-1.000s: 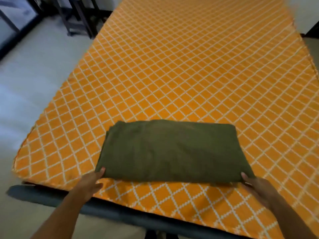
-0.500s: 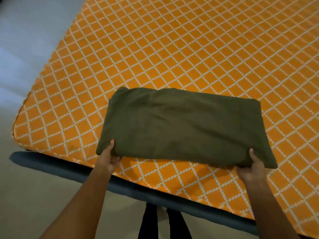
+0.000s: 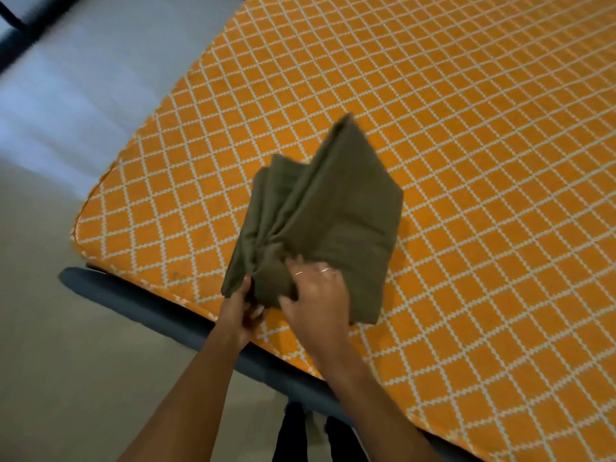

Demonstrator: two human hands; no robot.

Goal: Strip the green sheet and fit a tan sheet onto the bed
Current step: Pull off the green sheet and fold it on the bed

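Left hand (image 3: 238,308) is pinching the near corner of the folded olive-green cloth sheet (image 3: 320,221), bunching it near the bed's foot edge; right hand (image 3: 316,295) is spreading over the bundle's near end, fingers curling into the fabric. The orange diamond-patterned mattress (image 3: 466,128) is lying bare, so stripping looks done. No tan sheet is showing, so fitting remains.
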